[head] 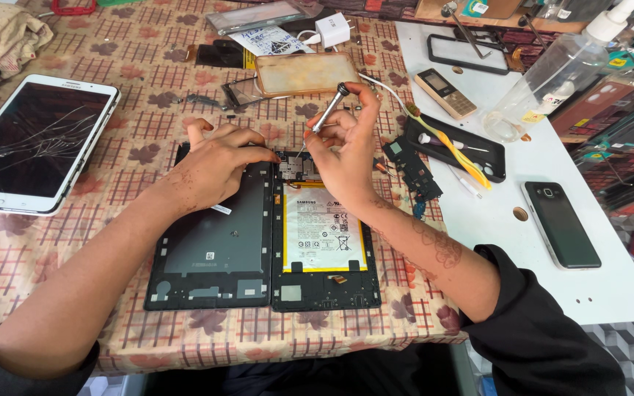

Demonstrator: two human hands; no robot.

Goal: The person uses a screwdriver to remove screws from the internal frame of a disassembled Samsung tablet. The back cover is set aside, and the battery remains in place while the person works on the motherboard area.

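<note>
- Step in hand: the right hand [346, 150] grips a screwdriver [326, 114], tip on the circuit board [296, 167] at the top of the opened tablet [324, 242].
- The left hand [218, 165], fingers curled, presses the tablet's frame just beside the board.
- Next move likely requires a steady, upright driver.
- Tablet: lies on the tablecloth [133, 139], back off, 1 white battery [323, 227] exposed.

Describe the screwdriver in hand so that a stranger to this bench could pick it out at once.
Start at the opened tablet lying flat on the patterned tablecloth, its pale battery framed in yellow. Above its top edge the right hand pinches a slim screwdriver. It is silver metal with a knurled cap, tilted tip-down toward the circuit board, unlike the yellow plastic tool lying further right.
</note>
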